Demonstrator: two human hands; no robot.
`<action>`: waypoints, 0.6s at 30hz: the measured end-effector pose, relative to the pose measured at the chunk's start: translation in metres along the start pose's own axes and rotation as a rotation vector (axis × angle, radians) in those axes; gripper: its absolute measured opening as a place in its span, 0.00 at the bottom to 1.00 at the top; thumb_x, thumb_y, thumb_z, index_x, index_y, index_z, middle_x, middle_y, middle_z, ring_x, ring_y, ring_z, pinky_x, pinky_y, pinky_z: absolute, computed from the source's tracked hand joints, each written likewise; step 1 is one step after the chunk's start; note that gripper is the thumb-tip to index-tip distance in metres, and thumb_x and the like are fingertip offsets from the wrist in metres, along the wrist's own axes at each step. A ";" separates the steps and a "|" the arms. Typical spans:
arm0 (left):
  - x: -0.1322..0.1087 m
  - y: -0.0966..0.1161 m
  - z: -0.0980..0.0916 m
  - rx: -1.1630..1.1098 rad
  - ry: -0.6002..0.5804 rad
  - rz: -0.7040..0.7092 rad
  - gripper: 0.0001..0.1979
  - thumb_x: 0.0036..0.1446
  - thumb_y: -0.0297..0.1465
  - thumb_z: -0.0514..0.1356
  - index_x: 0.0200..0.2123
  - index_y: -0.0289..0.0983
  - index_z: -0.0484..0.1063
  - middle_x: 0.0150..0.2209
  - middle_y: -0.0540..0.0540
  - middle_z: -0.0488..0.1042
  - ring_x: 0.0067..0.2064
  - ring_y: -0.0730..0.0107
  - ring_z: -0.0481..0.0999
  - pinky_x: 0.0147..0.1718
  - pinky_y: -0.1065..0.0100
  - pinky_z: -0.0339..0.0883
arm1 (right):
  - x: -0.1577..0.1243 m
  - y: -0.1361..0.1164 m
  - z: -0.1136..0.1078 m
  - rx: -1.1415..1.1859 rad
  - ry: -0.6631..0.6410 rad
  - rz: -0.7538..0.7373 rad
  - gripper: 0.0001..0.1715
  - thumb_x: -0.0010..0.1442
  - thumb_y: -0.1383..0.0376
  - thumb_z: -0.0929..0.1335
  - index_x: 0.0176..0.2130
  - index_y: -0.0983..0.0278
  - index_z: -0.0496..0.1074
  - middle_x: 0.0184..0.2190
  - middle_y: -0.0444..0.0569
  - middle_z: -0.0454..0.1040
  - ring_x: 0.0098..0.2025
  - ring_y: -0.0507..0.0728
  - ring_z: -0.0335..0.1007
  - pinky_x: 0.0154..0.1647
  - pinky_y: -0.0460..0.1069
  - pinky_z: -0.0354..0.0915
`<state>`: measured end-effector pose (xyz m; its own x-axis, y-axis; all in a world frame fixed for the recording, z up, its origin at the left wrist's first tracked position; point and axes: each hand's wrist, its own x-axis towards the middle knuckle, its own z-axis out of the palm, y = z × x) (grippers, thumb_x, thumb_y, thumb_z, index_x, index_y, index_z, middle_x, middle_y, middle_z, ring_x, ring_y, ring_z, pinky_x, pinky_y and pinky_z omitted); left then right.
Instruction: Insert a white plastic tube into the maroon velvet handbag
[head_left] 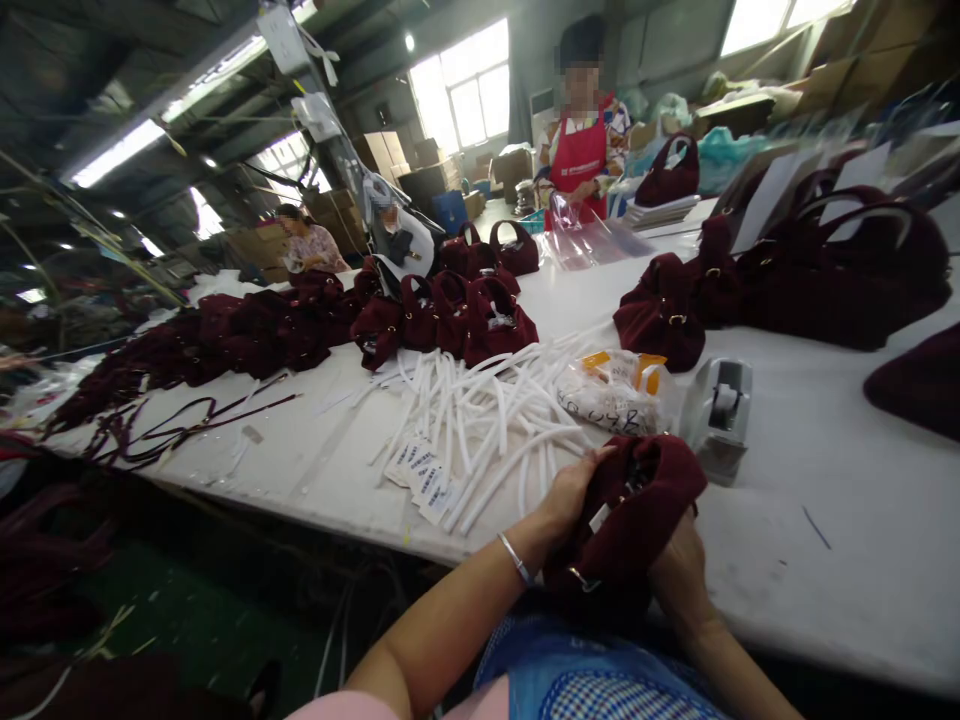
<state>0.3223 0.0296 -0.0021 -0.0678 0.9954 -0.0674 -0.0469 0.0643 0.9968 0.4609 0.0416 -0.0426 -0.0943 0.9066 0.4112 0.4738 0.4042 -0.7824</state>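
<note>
A small burgundy handbag (626, 530) is held up at the table's front edge, its opening tilted toward me. My left hand (566, 500) grips its left side near the top, with some fingers hidden by the fabric. Around the lower right side is my right hand (681, 572), its fingers mostly behind the bag. A small white label and a metal ring show on the bag. Just beyond it lie a plastic packet with orange parts (619, 392), a grey tape dispenser (718, 420) and a heap of white tubes (487, 410).
Barcode tags (421, 478) lie beside the tubes. Finished-looking burgundy bags (491, 325) stand mid-table, more bags (840, 270) at the right. Dark straps (187, 425) and piled bags (247, 330) cover the left. A person in a red apron (577, 160) handles clear plastic across the table.
</note>
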 end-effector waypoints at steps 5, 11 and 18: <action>-0.023 -0.007 -0.057 0.536 0.323 0.048 0.16 0.67 0.32 0.53 0.52 0.35 0.74 0.52 0.40 0.78 0.52 0.62 0.78 0.51 0.62 0.72 | -0.014 -0.006 -0.042 0.097 -0.003 0.312 0.37 0.61 0.44 0.63 0.63 0.59 0.65 0.58 0.53 0.71 0.59 0.69 0.67 0.61 0.62 0.63; -0.039 -0.031 -0.118 0.921 0.464 -0.065 0.17 0.58 0.21 0.60 0.50 0.37 0.75 0.51 0.39 0.78 0.56 0.55 0.74 0.59 0.53 0.63 | -0.033 -0.006 -0.076 0.163 -0.022 0.447 0.35 0.59 0.40 0.66 0.59 0.54 0.70 0.54 0.47 0.76 0.51 0.66 0.75 0.56 0.58 0.69; -0.058 0.008 -0.115 1.125 0.480 0.050 0.12 0.63 0.32 0.61 0.49 0.39 0.77 0.46 0.43 0.79 0.53 0.56 0.74 0.54 0.57 0.67 | -0.029 -0.026 -0.101 0.043 0.054 0.286 0.29 0.60 0.43 0.68 0.54 0.54 0.74 0.46 0.46 0.80 0.42 0.60 0.80 0.34 0.47 0.73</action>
<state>0.2109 -0.0354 0.0044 -0.4163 0.8868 0.2007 0.8380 0.2886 0.4632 0.5397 -0.0073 0.0130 0.0854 0.9772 0.1944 0.4369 0.1386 -0.8888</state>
